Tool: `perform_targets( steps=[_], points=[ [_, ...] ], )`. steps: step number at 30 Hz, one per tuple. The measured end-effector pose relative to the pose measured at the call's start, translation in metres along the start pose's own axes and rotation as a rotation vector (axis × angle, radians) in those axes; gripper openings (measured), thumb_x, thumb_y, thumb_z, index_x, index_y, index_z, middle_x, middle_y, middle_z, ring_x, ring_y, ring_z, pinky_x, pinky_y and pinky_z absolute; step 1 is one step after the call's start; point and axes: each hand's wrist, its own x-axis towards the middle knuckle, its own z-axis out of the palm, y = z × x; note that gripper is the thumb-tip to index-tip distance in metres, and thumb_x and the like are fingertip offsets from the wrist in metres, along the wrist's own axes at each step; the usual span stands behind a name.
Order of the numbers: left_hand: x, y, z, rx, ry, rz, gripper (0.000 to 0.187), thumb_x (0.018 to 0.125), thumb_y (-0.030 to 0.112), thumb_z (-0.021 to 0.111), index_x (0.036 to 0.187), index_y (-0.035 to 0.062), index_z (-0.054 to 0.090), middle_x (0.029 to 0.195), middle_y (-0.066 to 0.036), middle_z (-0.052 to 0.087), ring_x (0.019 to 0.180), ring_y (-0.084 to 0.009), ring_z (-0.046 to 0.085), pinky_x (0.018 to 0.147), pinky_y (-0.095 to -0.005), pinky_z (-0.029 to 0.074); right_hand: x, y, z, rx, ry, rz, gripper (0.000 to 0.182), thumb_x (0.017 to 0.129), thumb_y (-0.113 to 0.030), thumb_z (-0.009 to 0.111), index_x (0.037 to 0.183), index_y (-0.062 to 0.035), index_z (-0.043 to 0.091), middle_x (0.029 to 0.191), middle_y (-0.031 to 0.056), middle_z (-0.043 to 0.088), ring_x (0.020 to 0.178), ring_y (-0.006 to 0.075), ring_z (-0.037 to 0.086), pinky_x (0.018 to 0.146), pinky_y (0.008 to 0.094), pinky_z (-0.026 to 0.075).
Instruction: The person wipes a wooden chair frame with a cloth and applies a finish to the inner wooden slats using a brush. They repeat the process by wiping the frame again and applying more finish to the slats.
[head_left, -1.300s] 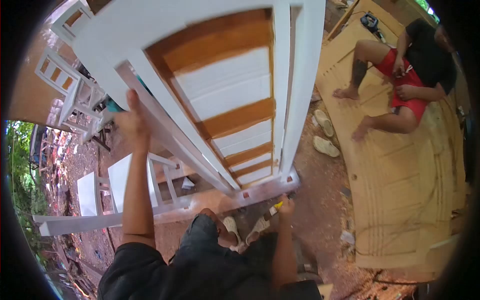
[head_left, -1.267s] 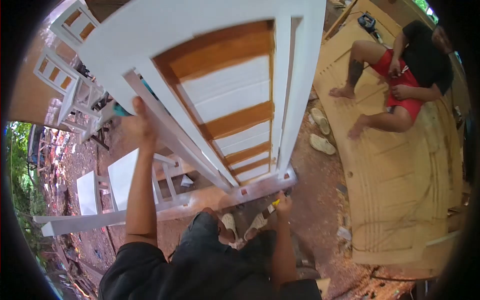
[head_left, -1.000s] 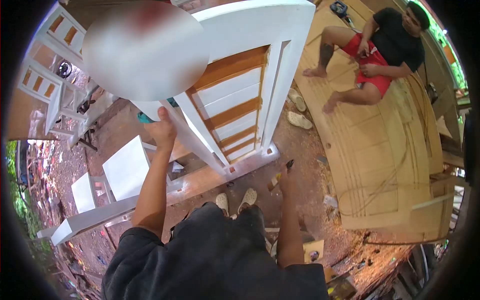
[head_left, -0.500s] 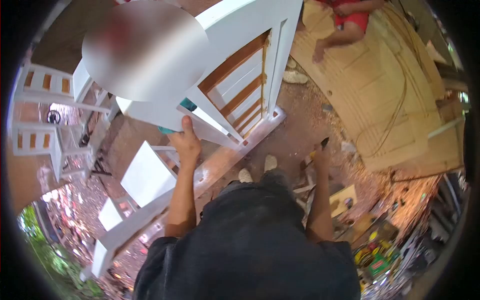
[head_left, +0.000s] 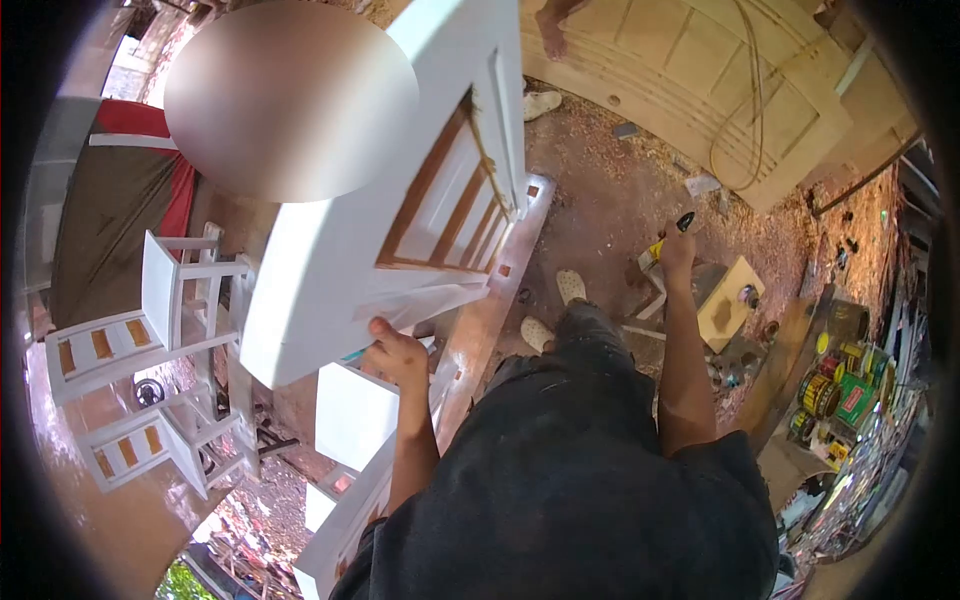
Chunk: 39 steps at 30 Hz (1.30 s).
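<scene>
Head view, looking steeply down: reddish dirt floor (head_left: 610,215) strewn with sawdust and wood scraps, open-air workshop. Pale wooden door panel (head_left: 700,80) flat on the floor at upper right, a cord looped across it. Beside it at top centre, a bare foot (head_left: 548,25) of another person and a light sandal (head_left: 540,102). White-painted chair (head_left: 400,200) with unpainted brown slats filling the centre left, tilted up off the floor. Left hand (head_left: 395,350) curled shut around the chair's lower white edge, a teal scrap showing under the fingers. Right hand (head_left: 675,255) right of centre, closed on a small brush with a yellow handle (head_left: 668,238), dark tip pointing up. More white chairs (head_left: 140,330) with brown slats at left, one white seat panel (head_left: 355,415) just below the left hand. Small yellow wooden box (head_left: 730,300) just right of the right hand, contents unclear. Cans and tins (head_left: 835,380) clustered at right edge, lids on some, contents not discernible.
</scene>
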Motion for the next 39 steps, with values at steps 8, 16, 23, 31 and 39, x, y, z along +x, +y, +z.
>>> perform_targets(
  steps=[8, 16, 23, 31, 39],
  points=[
    [0.011, -0.013, 0.013, -0.048, 0.105, 0.232, 0.073, 0.096, 0.059, 0.045, 0.102, -0.011, 0.061, 0.1, -0.022, 0.064, 0.091, -0.0335, 0.06, 0.084, -0.0422, 0.047, -0.018, -0.02, -0.004, 0.055, -0.031, -0.057, 0.033, 0.091, -0.027, 0.055, 0.084, 0.0051, 0.061, 0.07, 0.0128, 0.061, 0.066, 0.022, 0.059, 0.062, 0.0376, 0.043],
    [0.009, 0.014, 0.023, 0.026, 0.14, 0.256, 0.07, 0.097, 0.057, 0.046, 0.104, -0.0112, 0.06, 0.101, -0.021, 0.063, 0.09, -0.032, 0.06, 0.082, -0.0424, 0.046, 0.02, -0.059, -0.039, -0.083, -0.062, -0.057, 0.038, 0.09, -0.032, 0.056, 0.083, 0.0036, 0.065, 0.073, 0.0168, 0.064, 0.072, 0.0279, 0.064, 0.067, 0.0419, 0.046],
    [-0.008, 0.038, 0.039, 0.134, 0.249, 0.141, 0.075, 0.098, 0.061, 0.039, 0.108, -0.0116, 0.055, 0.106, -0.02, 0.056, 0.095, -0.0299, 0.055, 0.089, -0.0403, 0.043, 0.161, -0.036, -0.031, 0.022, -0.144, -0.116, 0.041, 0.091, -0.034, 0.057, 0.075, 0.0039, 0.062, 0.067, 0.0118, 0.061, 0.066, 0.0217, 0.059, 0.064, 0.0378, 0.045],
    [-0.059, 0.016, 0.076, 0.204, 0.552, 0.196, 0.069, 0.096, 0.067, 0.036, 0.067, 0.0039, 0.037, 0.068, 0.0, 0.036, 0.065, -0.0148, 0.037, 0.058, -0.0351, 0.034, 0.29, -0.073, -0.026, 0.116, -0.294, -0.069, 0.041, 0.094, -0.033, 0.056, 0.076, 0.0026, 0.063, 0.069, 0.0088, 0.061, 0.063, 0.0178, 0.06, 0.058, 0.032, 0.046],
    [-0.086, -0.042, 0.058, 0.233, 0.817, 0.115, 0.074, 0.099, 0.065, 0.024, 0.098, -0.0025, 0.055, 0.098, -0.014, 0.057, 0.085, -0.0233, 0.053, 0.072, -0.0346, 0.044, 0.356, -0.075, 0.053, -0.172, -0.424, -0.264, 0.047, 0.091, -0.037, 0.054, 0.075, 0.005, 0.066, 0.069, 0.0141, 0.065, 0.069, 0.0248, 0.063, 0.065, 0.0383, 0.046]
  ],
)
